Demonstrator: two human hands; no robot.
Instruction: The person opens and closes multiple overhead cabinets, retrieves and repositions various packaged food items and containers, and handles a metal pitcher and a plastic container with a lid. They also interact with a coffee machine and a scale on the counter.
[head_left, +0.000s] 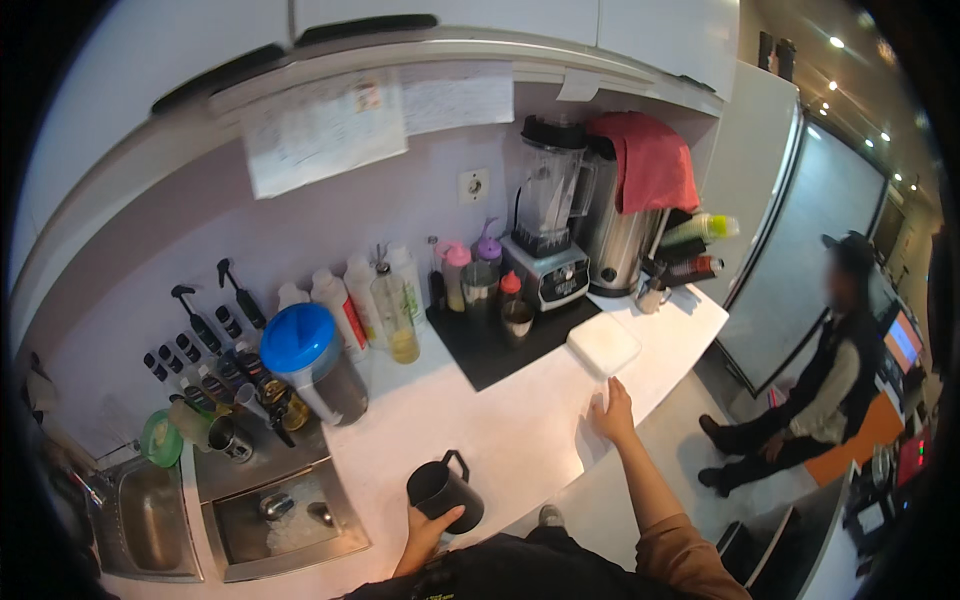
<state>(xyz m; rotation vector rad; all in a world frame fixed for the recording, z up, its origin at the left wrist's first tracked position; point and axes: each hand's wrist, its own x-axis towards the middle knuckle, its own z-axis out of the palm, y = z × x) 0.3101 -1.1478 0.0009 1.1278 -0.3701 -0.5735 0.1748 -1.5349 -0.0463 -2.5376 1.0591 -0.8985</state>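
My left hand (429, 531) is closed around a dark milk pitcher (459, 501) near the counter's front edge, its handle pointing away from me. My right hand (616, 416) is over the counter's edge with its fingers apart, just in front of a white square box or lidded container (604, 343); whether the fingertips touch it I cannot tell. Behind that container lies a black mat (487, 360), bearing a metal cup (517, 318) and squeeze bottles with pink (456, 262), purple and red caps. A blender (551, 210) stands at the back, beside a steel dispenser (619, 247) draped with a red cloth (652, 161).
An ice bin (300, 517) and a sink (150, 517) are set into the counter at left. A blue-lidded pitcher (315, 364), syrup bottles (206, 386) and a glass bottle (397, 322) line the back. A person (832, 375) in a dark cap is at the right.
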